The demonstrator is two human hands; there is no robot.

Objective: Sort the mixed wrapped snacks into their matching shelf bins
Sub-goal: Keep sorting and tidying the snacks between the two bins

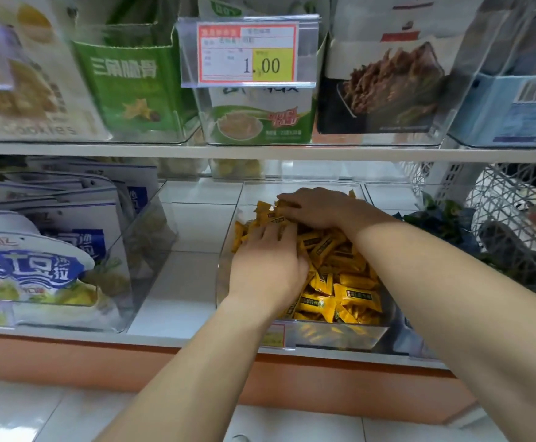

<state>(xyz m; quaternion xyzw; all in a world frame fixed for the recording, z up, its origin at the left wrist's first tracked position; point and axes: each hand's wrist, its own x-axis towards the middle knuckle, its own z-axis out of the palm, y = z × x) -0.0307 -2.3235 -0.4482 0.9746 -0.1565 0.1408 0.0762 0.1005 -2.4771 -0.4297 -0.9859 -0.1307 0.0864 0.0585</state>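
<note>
Both hands, left hand [268, 263] and right hand [316, 207], spread flat in yellow snacks [340, 282], apparently gripping none; rake slowly inside clear bin [333, 338] for strays.

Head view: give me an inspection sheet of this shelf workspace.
Surface: white lower shelf, bare between bins.
Job's things: yellow wrapped snacks heaped in a clear bin.
Clutter: blue-and-white bags in the left bin; dark green packets at right.
Grippers: left hand and right hand both pressed into the snacks; grip cannot be told.
Cables: nothing seen.
Surroundings: price tag reading 1.00, upper shelf boxes, white wire basket.
</note>
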